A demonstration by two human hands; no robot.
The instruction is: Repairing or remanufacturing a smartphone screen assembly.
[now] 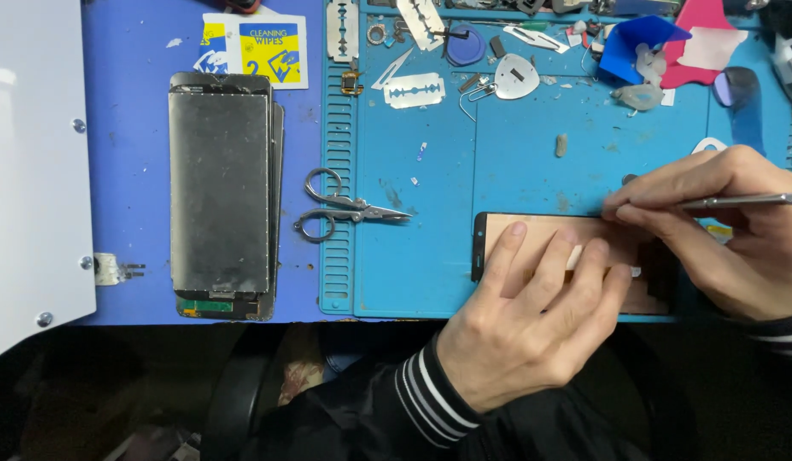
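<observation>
While the left hand (pixel 532 316) lies flat, fingers spread, pinning the phone screen (pixel 541 248), the right hand (pixel 720 226) pinches a thin metal tool (pixel 746 201) at its top edge. Work along that edge appears under way. Scissors (pixel 344 205) lie unused on the surface (pixel 413 273).

Lighting bright and even from overhead across the blue surface (pixel 140 171). Shadows soft and short. Mild glare on the white panel (pixel 29 154) at left. Lower edge falls dark. Focus sharp throughout; slight blur at far right.
</observation>
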